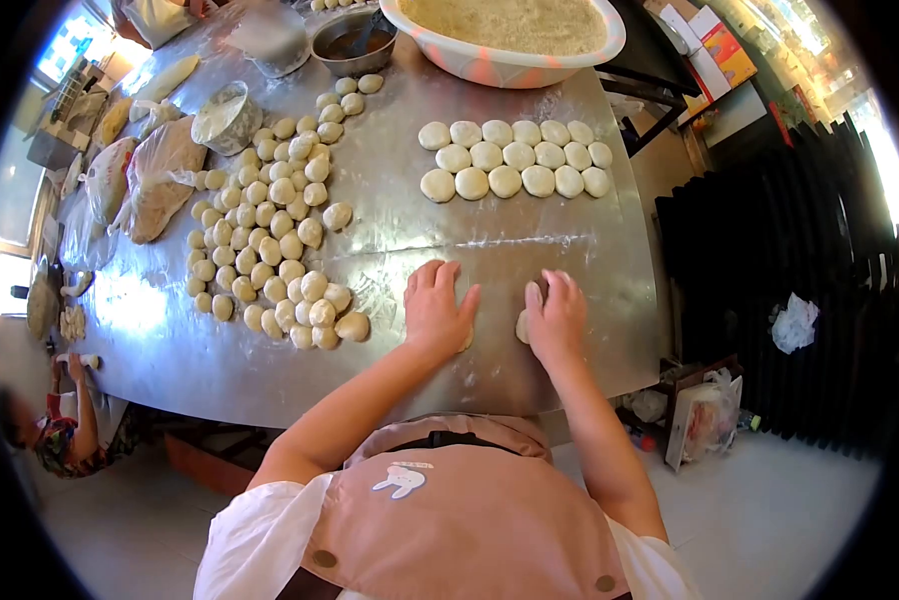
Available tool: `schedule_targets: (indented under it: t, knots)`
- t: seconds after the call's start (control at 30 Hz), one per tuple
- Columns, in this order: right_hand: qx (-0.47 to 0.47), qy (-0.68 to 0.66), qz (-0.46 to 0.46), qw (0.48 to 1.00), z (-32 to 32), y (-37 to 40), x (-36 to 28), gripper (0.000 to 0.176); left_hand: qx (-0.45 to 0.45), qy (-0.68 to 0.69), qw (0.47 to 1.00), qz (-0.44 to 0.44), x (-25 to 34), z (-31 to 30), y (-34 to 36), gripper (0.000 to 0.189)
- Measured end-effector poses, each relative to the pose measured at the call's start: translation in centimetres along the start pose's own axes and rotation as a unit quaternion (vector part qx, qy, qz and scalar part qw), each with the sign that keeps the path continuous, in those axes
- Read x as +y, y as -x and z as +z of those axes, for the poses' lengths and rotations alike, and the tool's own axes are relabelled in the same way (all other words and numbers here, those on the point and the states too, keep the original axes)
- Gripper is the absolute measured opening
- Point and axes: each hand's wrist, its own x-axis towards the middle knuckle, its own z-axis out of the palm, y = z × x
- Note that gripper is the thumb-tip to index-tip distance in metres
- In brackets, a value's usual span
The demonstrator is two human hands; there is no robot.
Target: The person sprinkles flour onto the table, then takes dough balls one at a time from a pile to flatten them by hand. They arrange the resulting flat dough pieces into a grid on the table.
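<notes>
My left hand is palm down on the metal table, fingers curved over a piece of dough whose edge shows below the thumb. Farther right, my right hand is cupped over another piece of dough, visible at its left side. Most of both pieces is hidden under the hands. To the left lies a large group of round dough balls, some touching or piled. Beyond my hands, flattened dough rounds sit in three neat rows.
A large basin of crumbly yellowish filling stands at the far edge, beside a metal bowl. A floury plastic tub and bagged dough are at left. Another person works at the left edge. Black stacked racks stand right.
</notes>
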Motion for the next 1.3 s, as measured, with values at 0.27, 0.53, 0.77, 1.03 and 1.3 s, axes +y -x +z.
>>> schedule_targets:
  t: [0.27,0.53,0.77,1.03,1.3]
  knots:
    - [-0.031,0.147,0.043,0.988,3.0,-1.2,-1.1,0.062,-0.042,-0.108,0.993,-0.029,-0.3,2.8,-1.0,0.075]
    - [-0.062,0.133,0.058,0.988,2.6,-1.5,-1.2,0.064,-0.028,-0.084,0.996,0.025,-0.5,2.8,-1.0,0.065]
    - [-0.142,-0.107,-0.001,0.984,-1.4,0.4,1.6,0.047,-0.182,0.000,0.980,0.077,-3.2,-0.3,1.9,0.053]
    - [-0.318,-0.059,0.097,0.941,-6.0,0.9,-2.6,0.037,-0.283,0.000,0.959,0.030,-1.5,-4.2,2.9,0.040]
    - [-0.080,-0.018,-0.064,0.995,-3.8,5.8,-0.8,0.064,0.037,-0.028,0.999,0.003,-4.6,-2.5,6.9,0.088]
